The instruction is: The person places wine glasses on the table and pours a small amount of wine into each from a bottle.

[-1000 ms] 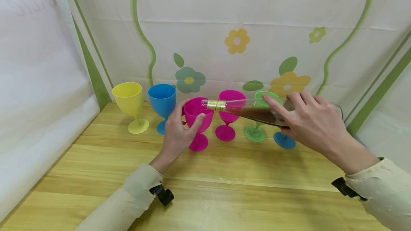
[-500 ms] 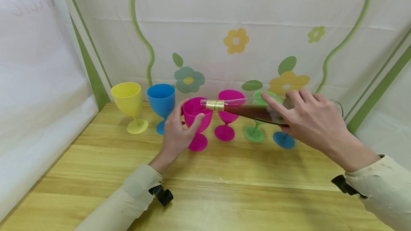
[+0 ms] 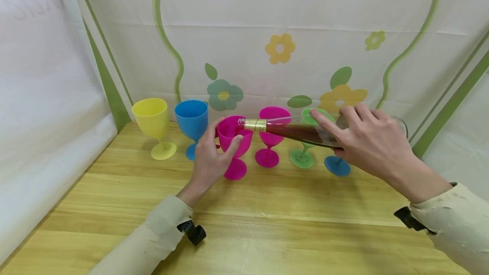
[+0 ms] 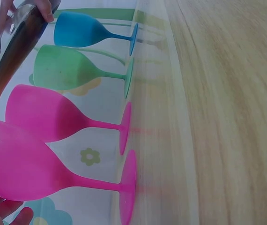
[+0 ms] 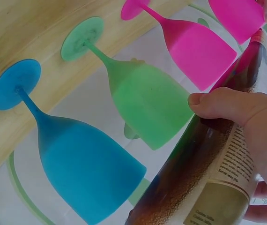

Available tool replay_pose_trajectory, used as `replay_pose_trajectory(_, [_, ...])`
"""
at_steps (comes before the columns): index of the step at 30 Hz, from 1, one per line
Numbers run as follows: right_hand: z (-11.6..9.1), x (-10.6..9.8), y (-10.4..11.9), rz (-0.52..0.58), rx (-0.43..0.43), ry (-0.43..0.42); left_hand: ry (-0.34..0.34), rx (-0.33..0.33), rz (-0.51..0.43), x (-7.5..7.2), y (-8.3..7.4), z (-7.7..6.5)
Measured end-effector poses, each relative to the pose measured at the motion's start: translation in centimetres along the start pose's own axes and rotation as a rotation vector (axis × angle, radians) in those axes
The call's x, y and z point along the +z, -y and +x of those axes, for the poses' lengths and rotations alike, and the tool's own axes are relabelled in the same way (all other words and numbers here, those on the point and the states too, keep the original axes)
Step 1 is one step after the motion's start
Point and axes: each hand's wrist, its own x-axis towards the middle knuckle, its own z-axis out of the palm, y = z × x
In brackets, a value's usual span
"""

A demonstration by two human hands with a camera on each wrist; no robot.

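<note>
My left hand (image 3: 212, 156) grips the bowl of the nearer pink goblet (image 3: 235, 169), thumb in front, and the goblet's foot is down on the table. With my right hand (image 3: 376, 150) I hold a clear glass wine bottle (image 3: 294, 131) almost level, its gold-banded neck over the goblet's rim. Dark red-brown liquid lies along the bottle's lower side, and red shows at its mouth, inside the goblet. In the right wrist view, a printed label (image 5: 222, 187) faces the camera and my thumb (image 5: 218, 105) presses along the glass. The inside of the goblet is mostly hidden.
Goblets stand in a row along the back: yellow (image 3: 150, 118), blue (image 3: 192, 118), another pink one (image 3: 267, 158), green (image 3: 302, 159) and a second blue one (image 3: 338, 166) partly behind my right hand. A flower-patterned cloth (image 3: 244, 67) hangs behind the wooden table (image 3: 267, 232).
The bottle's base has risen very slightly, and liquid has run down the neck to its mouth, where red now shows. My left hand and the goblet hold still; the view shifts slightly.
</note>
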Motion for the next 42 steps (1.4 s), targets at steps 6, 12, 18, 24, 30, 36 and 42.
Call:
replay_pose_trajectory(6, [0.02, 0.14, 0.06, -0.002, 0.001, 0.001, -0.002, 0.005, 0.000, 0.04, 0.09, 0.03])
replay_pose_trajectory(12, [-0.13, 0.05, 0.15, 0.006, 0.006, 0.010, 0.004, -0.002, 0.003, 0.15, 0.11, 0.04])
replay_pose_trajectory(18, [-0.20, -0.04, 0.25, 0.001, 0.008, 0.013, 0.004, 0.002, 0.000, 0.13, 0.08, 0.04])
replay_pose_trajectory(24, [-0.05, 0.02, 0.16, -0.005, 0.008, 0.010, -0.017, 0.012, -0.001, 0.09, 0.03, 0.08])
replay_pose_trajectory(30, [-0.33, -0.12, 0.10, 0.001, 0.010, 0.007, -0.002, 0.020, 0.000, 0.26, -0.06, 0.13])
replay_pose_trajectory(36, [-0.14, -0.03, 0.14, 0.010, 0.006, 0.001, -0.020, 0.029, -0.001, -0.01, 0.08, 0.06])
replay_pose_trajectory(42, [0.12, -0.14, 0.14, 0.017, 0.008, 0.004, -0.015, 0.026, 0.007, -0.21, 0.00, 0.01])
